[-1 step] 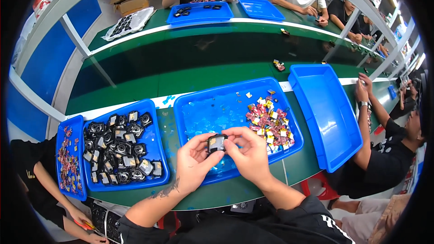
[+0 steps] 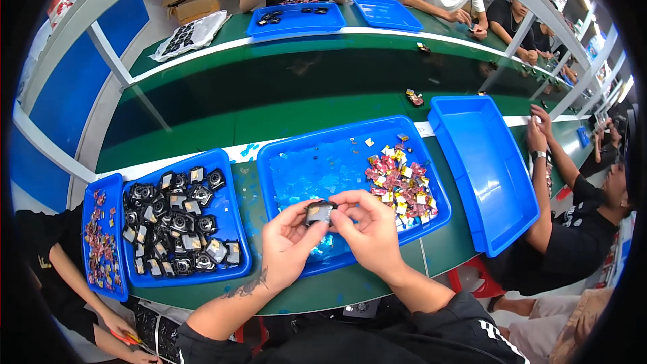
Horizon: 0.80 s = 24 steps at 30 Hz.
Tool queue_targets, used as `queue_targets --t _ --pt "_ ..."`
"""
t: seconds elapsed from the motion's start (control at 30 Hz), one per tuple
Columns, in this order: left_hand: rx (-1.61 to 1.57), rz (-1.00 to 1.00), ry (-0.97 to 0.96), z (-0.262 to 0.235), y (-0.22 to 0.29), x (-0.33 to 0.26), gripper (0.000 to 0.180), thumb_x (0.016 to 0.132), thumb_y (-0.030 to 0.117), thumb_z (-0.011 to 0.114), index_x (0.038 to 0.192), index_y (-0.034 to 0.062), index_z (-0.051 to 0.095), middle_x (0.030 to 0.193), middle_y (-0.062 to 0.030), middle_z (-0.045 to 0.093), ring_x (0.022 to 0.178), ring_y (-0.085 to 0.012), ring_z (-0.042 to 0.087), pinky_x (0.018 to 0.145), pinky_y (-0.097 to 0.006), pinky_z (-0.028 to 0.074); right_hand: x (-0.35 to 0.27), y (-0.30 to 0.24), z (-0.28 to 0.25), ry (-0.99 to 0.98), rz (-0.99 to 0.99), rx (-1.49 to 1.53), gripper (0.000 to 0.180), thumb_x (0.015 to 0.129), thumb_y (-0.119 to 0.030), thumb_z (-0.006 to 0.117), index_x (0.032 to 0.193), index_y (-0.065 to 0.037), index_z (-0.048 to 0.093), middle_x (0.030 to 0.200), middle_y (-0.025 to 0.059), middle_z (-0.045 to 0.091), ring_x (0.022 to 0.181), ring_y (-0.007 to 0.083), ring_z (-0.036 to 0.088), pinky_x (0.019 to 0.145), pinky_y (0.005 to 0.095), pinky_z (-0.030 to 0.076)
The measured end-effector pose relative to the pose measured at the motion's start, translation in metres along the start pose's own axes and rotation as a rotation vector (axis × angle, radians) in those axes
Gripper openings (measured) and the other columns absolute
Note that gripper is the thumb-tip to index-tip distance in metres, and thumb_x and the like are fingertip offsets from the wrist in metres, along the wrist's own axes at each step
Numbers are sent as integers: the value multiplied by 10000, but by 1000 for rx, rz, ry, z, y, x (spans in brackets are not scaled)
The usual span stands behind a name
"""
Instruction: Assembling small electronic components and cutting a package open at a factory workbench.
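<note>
Head view, low centre of frame: left hand (image 2: pixel 286 243) and right hand (image 2: pixel 371 232) brought together over the near edge of the middle tray (image 2: pixel 296 162), fingers (image 2: pixel 340 219) of both closed on one small black part (image 2: pixel 319 213). Part pinched from either side, lifted clear of the tray floor, pale face turned up. Judged as the fitting or checking step on a single part, both thumbs working at its top edge. Judged to call for a steady two-sided pinch and fine thumb work, with the part kept over the tray in case of a slip.

Counted along the near edge of the green table (image 2: pixel 269 121): four blue trays.
- Far left of frame: narrow tray (image 2: pixel 86 216) with small red and yellow pieces.
- Next to it: left tray (image 2: pixel 244 256) filled with black parts (image 2: pixel 176 219), too many and too overlapped to count surely, some dozens.
- Middle tray: heap of red and yellow pieces (image 2: pixel 401 185) at its right side, too many to count, with a few strays above it.
- Right of frame: deep tray (image 2: pixel 485 162), set at a slant.

Counted at the top of frame: two more blue trays (image 2: pixel 296 20), across the table. Two small loose items (image 2: pixel 414 98) on the green surface between. At least five other people around the edges of the frame, hands well apart from the part.
</note>
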<state>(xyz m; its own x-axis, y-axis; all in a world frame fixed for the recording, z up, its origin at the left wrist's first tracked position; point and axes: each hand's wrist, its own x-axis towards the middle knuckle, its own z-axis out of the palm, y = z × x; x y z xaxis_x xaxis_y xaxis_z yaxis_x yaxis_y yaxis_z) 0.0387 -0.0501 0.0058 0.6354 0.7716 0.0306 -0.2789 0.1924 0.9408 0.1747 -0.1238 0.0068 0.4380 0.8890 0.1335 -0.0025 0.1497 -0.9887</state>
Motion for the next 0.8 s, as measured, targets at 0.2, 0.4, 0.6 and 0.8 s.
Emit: queue_targets --t 0.2,0.4,0.6,0.8 --pt "-179 -150 151 -20 -2 7 206 970 109 532 1125 -25 559 996 -150 661 795 -183 655 717 -265 532 42 -25 -94 296 -408 -1123 209 748 -37 706 955 -36 678 862 127 620 839 295 615 738 398 502" --pt "-269 -215 90 -21 0 8 391 912 60 559 1281 69 431 1036 -156 619 776 -165 599 648 -242 475 49 3 -157 90 32 -1491 169 768 -60 635 933 -78 664 926 138 619 904 328 624 782 433 511" --pt "-90 -138 133 -26 12 7 294 910 46 540 1203 37 511 978 -102 596 736 -138 568 636 -232 454 54 -9 -135 230 -103 -1359 154 796 2 537 929 -39 604 921 181 598 897 374 618 783 453 506" --pt "415 151 7 -25 11 14 264 796 50 712 1059 74 707 1038 -51 500 787 -85 503 709 -219 455 43 -63 -97 -62 -254 -811 93 847 -10 644 932 19 621 902 129 662 828 232 671 724 318 542"
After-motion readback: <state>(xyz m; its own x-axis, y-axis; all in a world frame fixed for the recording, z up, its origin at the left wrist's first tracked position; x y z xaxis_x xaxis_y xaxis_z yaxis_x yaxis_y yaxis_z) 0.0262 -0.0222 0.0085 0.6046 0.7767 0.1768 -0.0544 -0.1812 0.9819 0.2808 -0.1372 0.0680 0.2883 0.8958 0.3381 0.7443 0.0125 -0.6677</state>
